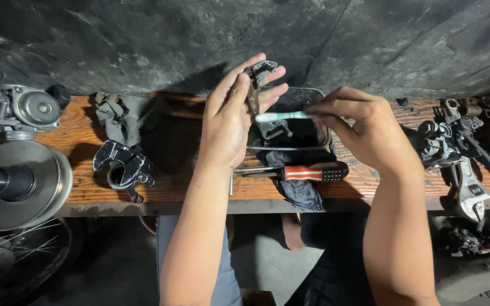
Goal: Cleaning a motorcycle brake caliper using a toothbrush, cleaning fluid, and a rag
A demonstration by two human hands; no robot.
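Brushing: left hand (pixel 228 122) grips small dark grimy metal bracket (pixel 254 85); right hand (pixel 364 127) pinches pale green-and-white toothbrush (pixel 282 117). Advisable: hold bracket steady above shallow dark tray (pixel 321 107), short strokes.

This is a workshop where engines and bikes get fixed. A dirty wooden counter (pixel 86 190) holds greasy metal engine parts (pixel 21 107), a red and black screwdriver (pixel 299 172), a big wrench (pixel 472 195) and oily rags (pixel 117 116). A spoked wheel (pixel 12 255) sits below. The wall (pixel 143 39) is dark and grimy.
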